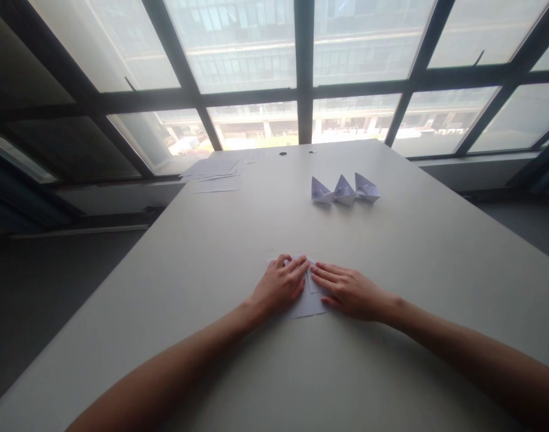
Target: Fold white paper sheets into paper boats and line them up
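A white sheet of paper [308,306] lies flat on the table in front of me, its top right corner folded down toward the middle. My left hand [283,282] rests on the left part of the sheet, fingers stretched toward the top edge and hiding that side. On the folded flap lies my right hand [346,290], its fingers extended and pointing left. The fingertips of both hands come close together near the top of the fold. Farther off to the right, three folded paper boats [345,192] stand side by side in a row.
The white table [202,258] narrows away toward large windows [251,126] with dark frames. At its far left edge lies a loose pile of white paper sheets [215,170]. A dark round hole [283,153] shows near the far edge.
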`<state>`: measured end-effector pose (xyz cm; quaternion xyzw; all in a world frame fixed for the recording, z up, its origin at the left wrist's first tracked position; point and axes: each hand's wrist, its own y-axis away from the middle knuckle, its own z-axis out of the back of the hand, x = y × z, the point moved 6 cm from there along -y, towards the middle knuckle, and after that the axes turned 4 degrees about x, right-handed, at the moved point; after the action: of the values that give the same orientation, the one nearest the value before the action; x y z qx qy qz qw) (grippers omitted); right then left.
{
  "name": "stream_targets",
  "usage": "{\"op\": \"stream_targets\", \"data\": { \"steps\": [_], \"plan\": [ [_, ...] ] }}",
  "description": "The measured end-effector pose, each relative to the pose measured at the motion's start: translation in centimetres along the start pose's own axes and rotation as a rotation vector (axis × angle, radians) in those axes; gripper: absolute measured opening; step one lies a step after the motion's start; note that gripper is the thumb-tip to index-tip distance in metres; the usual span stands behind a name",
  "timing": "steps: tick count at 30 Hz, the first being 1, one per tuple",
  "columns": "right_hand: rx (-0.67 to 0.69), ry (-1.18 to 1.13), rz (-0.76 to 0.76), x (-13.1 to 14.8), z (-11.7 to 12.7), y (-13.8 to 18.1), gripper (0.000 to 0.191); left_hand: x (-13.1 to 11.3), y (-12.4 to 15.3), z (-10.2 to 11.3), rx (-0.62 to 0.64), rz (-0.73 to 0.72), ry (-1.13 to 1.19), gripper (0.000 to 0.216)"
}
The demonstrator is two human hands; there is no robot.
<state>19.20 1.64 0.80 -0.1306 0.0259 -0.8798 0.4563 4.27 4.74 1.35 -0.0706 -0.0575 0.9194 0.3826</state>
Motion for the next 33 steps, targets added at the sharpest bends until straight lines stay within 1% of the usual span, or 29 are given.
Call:
{"op": "stream_targets", "data": {
  "steps": [3,5,7,13,23,25,27,30,32,33],
  "plan": [
    [0.042,-0.028,0.001,0.1,-0.2,0.6,0.080,-0.1,0.1,0.0,0.000,0.006,0.002,0.041],
    [0.070,-0.041,0.009,0.2,-0.3,0.9,0.088,-0.1,0.1,0.0,0.006,0.011,-0.009,0.041],
    [0.098,-0.049,0.014,0.2,-0.5,1.2,0.090,-0.2,0.2,0.0,0.015,0.018,-0.027,0.042],
    [0.141,-0.037,0.020,0.1,-0.5,1.7,0.090,-0.2,0.3,-0.3,0.028,0.029,-0.032,0.045],
    [0.129,-0.065,0.014,0.2,-0.4,1.7,0.093,-0.5,0.5,-0.1,0.040,0.017,-0.039,0.046],
    [0.146,-0.099,0.028,0.0,-0.2,1.9,0.090,-0.6,0.5,0.0,0.045,0.013,-0.047,0.046],
    [0.162,-0.137,0.033,-0.6,0.2,2.2,0.082,-0.6,0.5,0.0,0.054,0.008,-0.050,0.046],
    [0.100,-0.138,-0.066,-2.4,1.2,1.9,0.071,-0.7,0.5,0.1,0.064,0.001,-0.054,0.046],
    [0.047,-0.090,-0.148,-3.4,1.6,1.1,0.068,-0.8,0.4,0.1,0.063,-0.001,-0.058,0.046],
    [0.040,-0.061,-0.165,-3.6,1.5,0.5,0.068,-0.8,0.4,0.1,0.061,0.000,-0.060,0.045]
  ]
}}
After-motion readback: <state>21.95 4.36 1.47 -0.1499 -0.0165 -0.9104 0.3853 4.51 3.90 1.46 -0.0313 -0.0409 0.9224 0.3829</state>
